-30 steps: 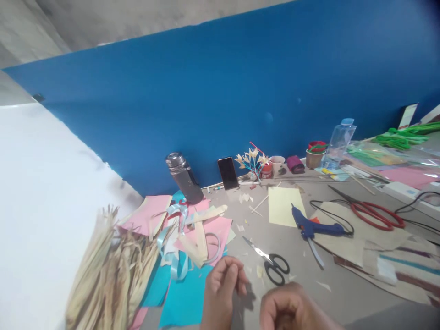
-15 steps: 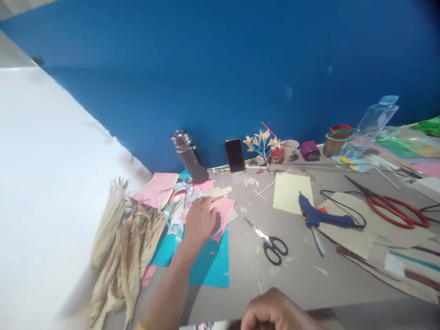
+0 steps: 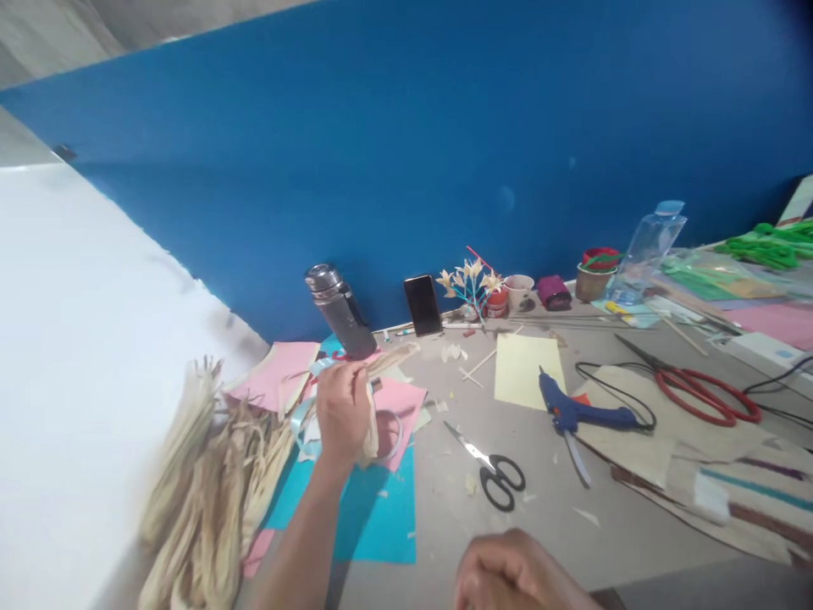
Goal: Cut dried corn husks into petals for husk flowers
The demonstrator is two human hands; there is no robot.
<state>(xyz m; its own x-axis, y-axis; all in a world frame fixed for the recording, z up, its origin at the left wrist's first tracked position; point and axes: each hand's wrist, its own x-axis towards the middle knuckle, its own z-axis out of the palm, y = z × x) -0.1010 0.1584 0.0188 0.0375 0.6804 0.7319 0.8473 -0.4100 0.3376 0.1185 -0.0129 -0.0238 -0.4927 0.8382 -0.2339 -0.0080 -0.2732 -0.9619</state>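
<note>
My left hand (image 3: 341, 413) is closed around a pale strip of dried corn husk (image 3: 395, 359), whose ends stick out above and below the fingers. Beneath it lie a pink sheet (image 3: 410, 407), a blue sheet (image 3: 381, 517) and a roll of clear tape (image 3: 398, 436). At the bottom edge, my right hand (image 3: 508, 572) is curled shut, and whatever its fingers may hold is hidden. Black-handled scissors (image 3: 499, 479) lie on the table beyond it. A bundle of dried corn husks (image 3: 209, 500) rests left of my left arm.
A thermos (image 3: 340, 309), a phone (image 3: 423, 305) and husk flowers (image 3: 470, 280) stand along the blue wall. To the right are a yellow sheet (image 3: 528, 370), a blue glue gun (image 3: 581, 413), large red-handled scissors (image 3: 705, 394) and a plastic bottle (image 3: 648, 254).
My left hand has lifted and turned, with the husk strip now in its fingers; the tape roll shows more fully. My right hand stays curled near the bottom edge. The view has shifted slightly.
</note>
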